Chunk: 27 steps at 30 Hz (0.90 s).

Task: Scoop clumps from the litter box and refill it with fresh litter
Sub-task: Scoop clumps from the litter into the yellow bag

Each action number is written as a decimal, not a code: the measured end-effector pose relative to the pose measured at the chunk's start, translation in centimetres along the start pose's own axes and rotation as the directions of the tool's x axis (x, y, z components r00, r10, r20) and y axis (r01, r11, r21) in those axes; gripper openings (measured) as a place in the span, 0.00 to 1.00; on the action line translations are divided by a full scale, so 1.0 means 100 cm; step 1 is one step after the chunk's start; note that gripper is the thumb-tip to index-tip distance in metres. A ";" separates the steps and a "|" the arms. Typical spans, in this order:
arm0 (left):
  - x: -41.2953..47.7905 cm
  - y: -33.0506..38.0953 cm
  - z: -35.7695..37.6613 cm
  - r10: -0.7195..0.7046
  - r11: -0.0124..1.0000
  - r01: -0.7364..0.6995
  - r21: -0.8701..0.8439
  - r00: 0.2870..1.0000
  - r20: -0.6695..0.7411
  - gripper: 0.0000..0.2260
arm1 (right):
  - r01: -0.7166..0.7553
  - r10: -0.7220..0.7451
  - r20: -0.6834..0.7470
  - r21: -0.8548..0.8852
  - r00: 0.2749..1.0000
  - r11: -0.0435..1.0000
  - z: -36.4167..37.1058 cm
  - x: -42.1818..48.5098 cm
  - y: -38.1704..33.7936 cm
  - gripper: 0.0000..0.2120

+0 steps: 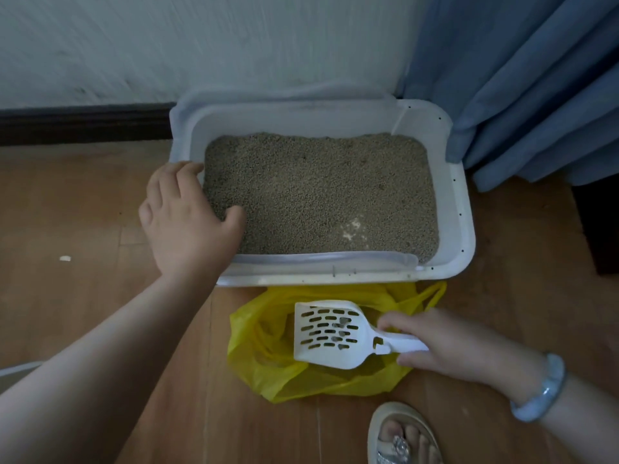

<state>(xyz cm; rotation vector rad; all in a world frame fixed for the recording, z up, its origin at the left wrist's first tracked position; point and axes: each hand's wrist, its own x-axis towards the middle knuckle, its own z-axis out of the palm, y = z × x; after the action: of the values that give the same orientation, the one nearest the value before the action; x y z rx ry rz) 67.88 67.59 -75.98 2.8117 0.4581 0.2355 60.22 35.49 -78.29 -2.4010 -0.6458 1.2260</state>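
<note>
pale blue bangle [543, 387] on right wrist, jewelled sandal [398, 446]

Dim, cool indoor light, seen through a soft wide-angle lens.
The room was underlit and flat, with faint, diffuse shadows and no glare. The wall [234, 45] at the top was smeared by motion blur, and the curtain [536, 78] was soft too. The corners fell darker. The white scoop [331, 333] and the litter box [465, 229] rim were the brightest parts, and the box's outline bulged slightly. The litter [318, 189] grain stayed fairly sharp.
</note>
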 end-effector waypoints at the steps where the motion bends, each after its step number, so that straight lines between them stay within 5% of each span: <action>1: 0.000 0.000 0.000 0.001 1.000 -0.001 0.002 1.000 -0.001 0.29 | 0.005 -0.006 -0.026 -0.041 1.000 0.999 0.002 -0.001 -0.001 0.20; 18: 0.001 0.001 -0.002 0.008 1.000 -0.008 0.003 1.000 0.021 0.29 | 0.075 -0.035 -0.290 0.128 0.956 0.989 0.016 0.001 -0.003 0.16; 27: 0.001 0.000 -0.002 0.014 1.000 -0.014 -0.001 1.000 0.014 0.29 | 0.183 -0.232 -0.503 -0.146 0.833 0.972 0.018 0.000 -0.005 0.13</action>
<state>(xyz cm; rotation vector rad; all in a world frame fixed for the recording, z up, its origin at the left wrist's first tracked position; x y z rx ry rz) 67.95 67.64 -75.82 2.8147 0.4346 0.2192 58.63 36.10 -79.08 -2.4956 -0.7701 0.4286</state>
